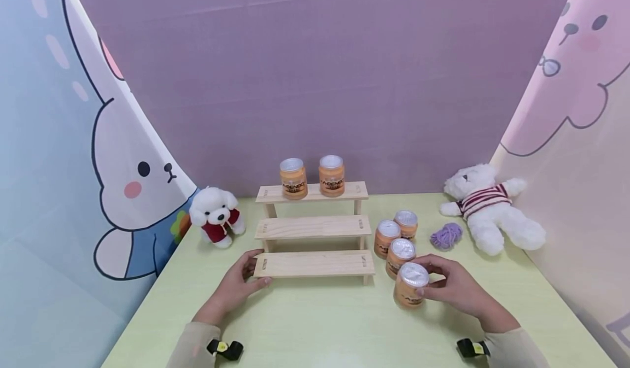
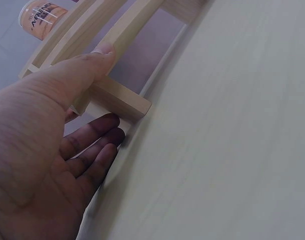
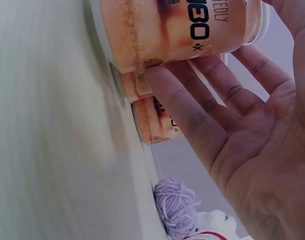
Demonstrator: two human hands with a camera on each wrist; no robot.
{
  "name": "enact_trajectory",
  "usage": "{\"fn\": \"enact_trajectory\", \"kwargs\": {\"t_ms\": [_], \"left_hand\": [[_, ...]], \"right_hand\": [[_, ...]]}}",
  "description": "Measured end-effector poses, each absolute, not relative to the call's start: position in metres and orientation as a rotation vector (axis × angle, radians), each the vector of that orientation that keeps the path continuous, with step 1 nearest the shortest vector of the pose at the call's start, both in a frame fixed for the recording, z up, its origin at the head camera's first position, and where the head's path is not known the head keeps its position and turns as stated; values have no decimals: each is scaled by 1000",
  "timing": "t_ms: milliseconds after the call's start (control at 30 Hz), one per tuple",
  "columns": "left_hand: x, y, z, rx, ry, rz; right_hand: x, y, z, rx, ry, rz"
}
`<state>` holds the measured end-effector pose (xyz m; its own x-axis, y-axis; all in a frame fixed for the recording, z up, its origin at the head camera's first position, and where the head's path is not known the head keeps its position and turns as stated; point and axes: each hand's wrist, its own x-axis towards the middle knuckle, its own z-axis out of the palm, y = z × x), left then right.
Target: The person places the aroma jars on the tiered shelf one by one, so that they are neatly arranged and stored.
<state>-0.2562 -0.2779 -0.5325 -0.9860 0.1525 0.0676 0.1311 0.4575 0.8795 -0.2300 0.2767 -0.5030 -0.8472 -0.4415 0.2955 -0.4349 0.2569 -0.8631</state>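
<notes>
A three-step wooden stand [image 1: 315,264] is in the middle of the table. My left hand [image 1: 236,288] holds the left end of its lowest step, thumb at the front edge; in the left wrist view the other fingers [image 2: 95,135] hang loosely beside the leg. On the right, my right hand [image 1: 455,286] grips the nearest orange can [image 1: 409,294], which has a silver lid, thumb in front and fingers behind. Three similar cans [image 1: 387,239] cluster just behind it. Two more cans [image 1: 332,176] stand upright on the top step.
A purple yarn ball [image 1: 446,236] lies right of the cans, near a white plush bear [image 1: 492,209] in a striped top. Left of the stand sits a white plush dog [image 1: 216,217] in red. A purple cloth backdrop [image 1: 315,83] and printed side panels enclose the table [image 1: 320,324].
</notes>
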Motion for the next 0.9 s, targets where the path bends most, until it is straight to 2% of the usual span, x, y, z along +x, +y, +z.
{"fn": "enact_trajectory", "kwargs": {"t_ms": [567,900], "left_hand": [[-257,-279,-534,323,2657,1622],[-256,-280,-533,288,2670,1613]], "right_hand": [[-221,274,-481,-947,2531,-1810],[-218,268,-459,-863,2631,-1811]]}}
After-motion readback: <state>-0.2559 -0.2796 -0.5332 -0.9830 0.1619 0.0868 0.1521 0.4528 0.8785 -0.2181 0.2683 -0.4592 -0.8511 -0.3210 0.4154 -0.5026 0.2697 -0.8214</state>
